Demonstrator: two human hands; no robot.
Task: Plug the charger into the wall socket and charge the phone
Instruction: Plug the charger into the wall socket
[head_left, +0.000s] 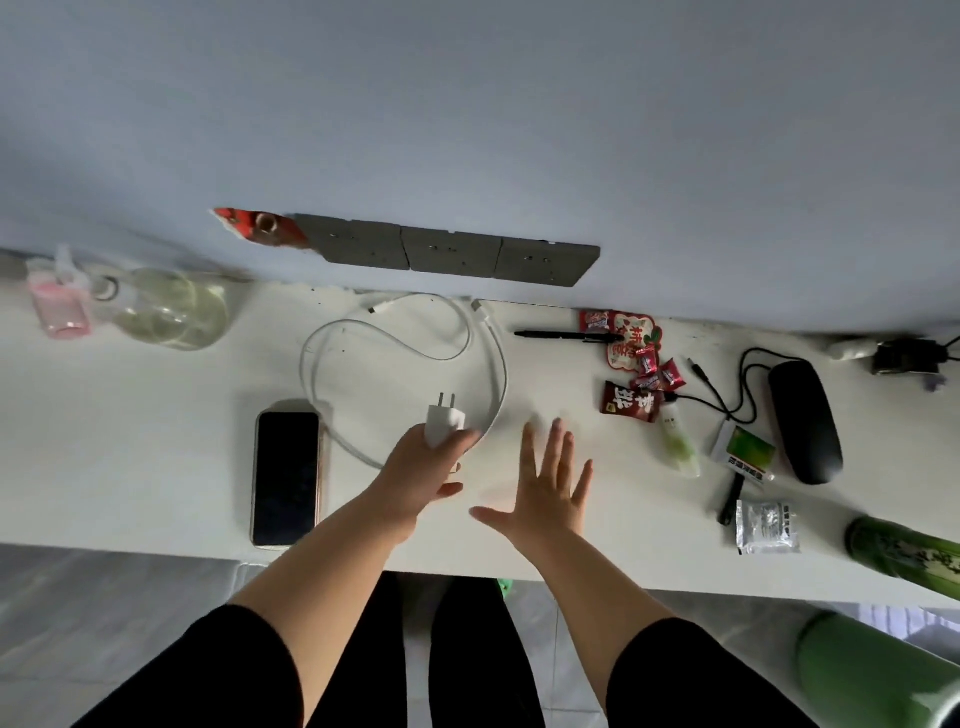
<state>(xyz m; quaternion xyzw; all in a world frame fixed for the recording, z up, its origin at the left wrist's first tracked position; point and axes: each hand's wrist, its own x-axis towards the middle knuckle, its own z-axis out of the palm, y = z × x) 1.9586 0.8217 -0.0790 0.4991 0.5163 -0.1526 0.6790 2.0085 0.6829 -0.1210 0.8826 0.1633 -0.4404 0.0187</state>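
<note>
Left hand (423, 470) grips the white charger (443, 423), prongs pointing far; right hand (545, 486) hovers open just right; phone (287, 475) lies left.

White charger (443, 423), white cable (488, 358), black phone screen (287, 475).
Grey socket panels (452, 252) sat on a pale blue wall (467, 104).

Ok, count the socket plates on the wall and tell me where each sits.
3, side by side in one grey row just above the desk's back edge: left plate, middle plate, right plate. A red wrapper overlaps the row's left end, so it may hide more.
</note>
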